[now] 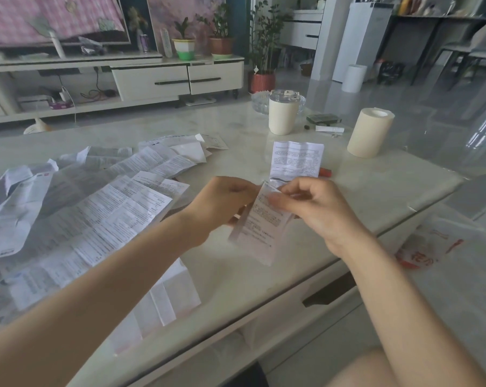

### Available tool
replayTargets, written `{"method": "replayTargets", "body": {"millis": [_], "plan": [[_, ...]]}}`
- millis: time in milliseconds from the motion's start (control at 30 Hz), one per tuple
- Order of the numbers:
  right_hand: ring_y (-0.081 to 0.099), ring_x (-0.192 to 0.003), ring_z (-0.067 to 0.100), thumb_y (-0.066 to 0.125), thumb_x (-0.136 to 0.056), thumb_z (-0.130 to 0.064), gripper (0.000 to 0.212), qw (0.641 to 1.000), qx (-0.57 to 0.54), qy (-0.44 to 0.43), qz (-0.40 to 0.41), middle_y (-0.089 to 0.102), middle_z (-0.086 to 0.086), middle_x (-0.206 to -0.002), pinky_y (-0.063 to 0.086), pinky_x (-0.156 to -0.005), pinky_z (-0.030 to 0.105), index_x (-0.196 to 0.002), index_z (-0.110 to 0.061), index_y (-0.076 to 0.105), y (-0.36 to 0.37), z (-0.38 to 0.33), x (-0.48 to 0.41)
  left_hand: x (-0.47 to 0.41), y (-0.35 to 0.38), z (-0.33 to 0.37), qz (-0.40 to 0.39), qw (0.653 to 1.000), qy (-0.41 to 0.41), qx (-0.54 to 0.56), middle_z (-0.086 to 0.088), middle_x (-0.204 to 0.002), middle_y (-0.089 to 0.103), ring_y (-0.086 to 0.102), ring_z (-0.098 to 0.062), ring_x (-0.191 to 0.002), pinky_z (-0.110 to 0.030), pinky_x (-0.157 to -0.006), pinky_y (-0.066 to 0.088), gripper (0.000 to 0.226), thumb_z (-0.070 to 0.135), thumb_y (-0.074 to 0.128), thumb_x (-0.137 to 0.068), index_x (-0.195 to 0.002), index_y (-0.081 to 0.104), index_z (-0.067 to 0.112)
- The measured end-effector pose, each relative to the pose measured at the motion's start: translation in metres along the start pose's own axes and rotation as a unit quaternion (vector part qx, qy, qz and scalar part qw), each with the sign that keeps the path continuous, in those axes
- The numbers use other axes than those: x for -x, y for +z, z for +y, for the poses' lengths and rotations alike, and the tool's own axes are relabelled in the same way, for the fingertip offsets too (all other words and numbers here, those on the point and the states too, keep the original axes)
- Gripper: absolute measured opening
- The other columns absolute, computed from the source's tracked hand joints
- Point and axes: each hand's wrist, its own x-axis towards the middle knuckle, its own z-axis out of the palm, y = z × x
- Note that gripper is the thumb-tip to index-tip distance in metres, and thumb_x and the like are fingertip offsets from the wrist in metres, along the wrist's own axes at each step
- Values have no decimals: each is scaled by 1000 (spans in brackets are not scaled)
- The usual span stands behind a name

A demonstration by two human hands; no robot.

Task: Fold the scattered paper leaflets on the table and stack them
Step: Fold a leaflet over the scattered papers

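Note:
A narrow, partly folded white leaflet (260,227) with printed text hangs above the marble table (236,129). My left hand (222,203) grips its left edge and my right hand (317,206) pinches its top right part, thumb on the printed face. Just beyond my hands a folded leaflet (296,160) lies flat on the table. Several unfolded, creased leaflets (96,208) are spread in a loose heap over the left half of the table, some reaching the near edge.
A cream tumbler (283,113), a glass ashtray (260,103), a cream paper roll (369,132), a small tube (329,129) and a dark pack (323,118) stand at the far right. A red item (326,171) lies by the folded leaflet. A plastic bag (431,247) lies on the floor.

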Motion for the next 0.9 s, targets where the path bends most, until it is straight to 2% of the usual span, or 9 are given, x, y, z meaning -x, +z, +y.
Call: {"method": "replayTargets", "body": {"millis": [67, 133, 233, 333, 433, 533, 667, 767, 900], "plan": [[56, -63, 6, 77, -75, -14, 17, 1000, -2, -15, 27, 63, -2, -68, 44, -61, 13, -65, -16, 62, 1, 4, -2, 1, -1, -3, -14, 999, -11, 44, -7, -89, 66, 61, -17, -74, -32, -74, 53, 28, 27, 49, -96, -98, 68, 6], [57, -63, 6, 77, -74, -11, 16, 997, -33, -23, 60, 64, -1, -68, 45, -60, 13, -67, -14, 63, 3, 7, -2, 3, -1, -7, -20, 1000, -11, 9, -6, -91, 68, 63, -19, -78, -36, -78, 53, 17, 24, 55, -93, -94, 69, 15], [58, -66, 8, 76, -74, -10, 13, 995, -61, -26, 80, 65, -2, -70, 46, -63, 15, -76, -14, 65, 6, 10, -2, 4, 0, -12, -13, 1000, -9, -23, -10, -84, 69, 66, -18, -71, -29, -64, 58, 9, 10, 59, -90, -92, 68, 8], [53, -63, 6, 75, -76, -11, 28, 1000, -18, -6, 25, 54, -3, -65, 41, -62, 11, -96, -25, 61, -3, 9, -4, 2, -2, -12, -17, 998, 1, -68, -3, -68, 68, 65, -11, -55, -22, -49, 54, 10, 7, 61, -89, -82, 68, 7], [57, -72, 9, 72, -79, -12, 8, 999, -21, 14, -22, 63, 4, -76, 44, -70, 15, -84, -17, 68, -10, 8, -2, -1, -2, -10, -40, 992, 0, -118, 6, -62, 69, 66, -14, -57, -25, -55, 56, 15, 11, 63, -88, -74, 68, 17], [58, -67, 8, 73, -77, -9, 7, 996, -64, 37, 54, 65, 2, -71, 45, -62, 10, -73, -13, 69, -10, 15, -5, -9, 2, -12, -32, 994, -12, -109, 0, -67, 69, 65, -15, -57, -23, -59, 57, 10, 13, 65, -86, -76, 67, 14], [57, -63, 12, 73, -78, -10, 5, 975, -123, 111, 146, 66, 4, -74, 41, -50, 14, -78, -13, 69, -16, 25, -9, -18, 9, -18, 4, 996, -82, 21, -10, -76, 65, 64, -14, -56, -20, -59, 57, 7, 1, 64, -85, -78, 63, 2], [51, -56, 13, 69, -83, -12, 9, 983, -40, 110, 141, 62, 3, -66, 40, -45, 16, -74, -10, 69, -21, 36, -12, -30, 19, -25, 53, 991, -116, 47, -12, -77, 63, 61, -19, -59, -23, -57, 57, 16, -1, 64, -85, -70, 59, 4], [38, -54, 19, 50, -87, -9, 25, 968, 200, 77, 131, 45, 9, -58, 33, -51, 25, -70, 9, 57, -25, 48, -18, -40, 37, -29, 122, 981, -67, -138, -11, -78, 58, 49, -24, -62, -19, -49, 43, 9, 5, 61, -83, -79, 64, -2]]}}
